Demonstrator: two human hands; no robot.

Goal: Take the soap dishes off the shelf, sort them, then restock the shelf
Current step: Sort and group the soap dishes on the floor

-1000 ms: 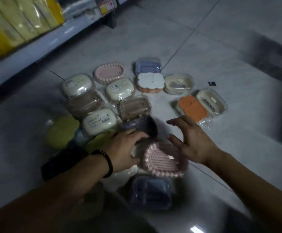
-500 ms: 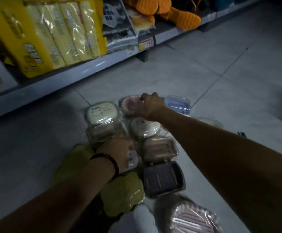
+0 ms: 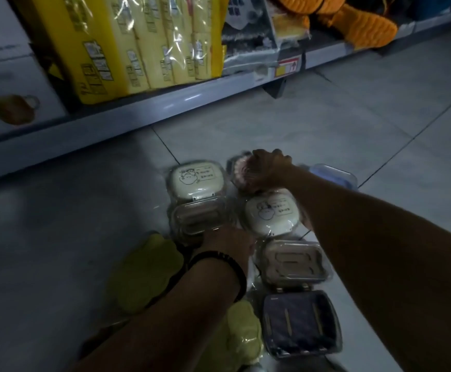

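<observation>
Pink dish (image 3: pixel 239 171): 12 o'clock of pile (image 3: pixel 268 216), right hand (image 3: pixel 268 170) on it, fingers curled round it. Left hand (image 3: pixel 227 245): 6 o'clock, grip hidden.

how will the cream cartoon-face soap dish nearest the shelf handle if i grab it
The cream soap dish probably feels stiff and light: it looks like a hollow lidded plastic box. Its glossy clear wrap may be slippery. Flat and wide, it should slide rather than roll or tip.
</observation>
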